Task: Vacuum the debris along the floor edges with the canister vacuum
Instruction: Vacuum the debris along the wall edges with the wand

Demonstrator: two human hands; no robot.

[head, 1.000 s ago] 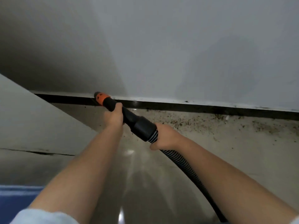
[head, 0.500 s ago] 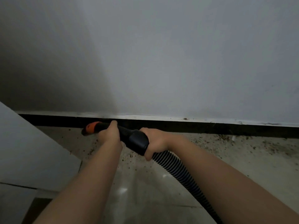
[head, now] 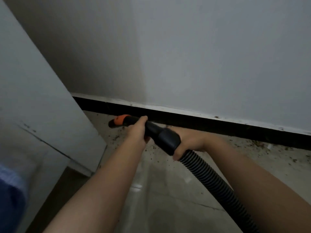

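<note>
A black vacuum nozzle with an orange tip (head: 120, 121) points left, low over the tiled floor just in front of the black baseboard (head: 210, 122). My left hand (head: 137, 132) grips the nozzle tube behind the orange tip. My right hand (head: 188, 142) grips the wide black cuff (head: 166, 139) where the ribbed hose (head: 213, 180) joins. The hose runs down to the lower right, out of the frame. Brown debris (head: 257, 145) lies scattered along the baseboard to the right, and some specks (head: 116, 137) lie below the nozzle. The canister is out of sight.
A pale cabinet or panel (head: 42, 105) stands close on the left, its corner near the nozzle tip. The grey wall (head: 202, 56) rises above the baseboard. Something blue (head: 10, 190) sits blurred at the lower left edge. The floor tiles (head: 168, 190) reflect light.
The nozzle has dropped from the baseboard to floor level near the left cabinet. My right hand slid from the hose onto the cuff. My view has tilted and moved nearer.
</note>
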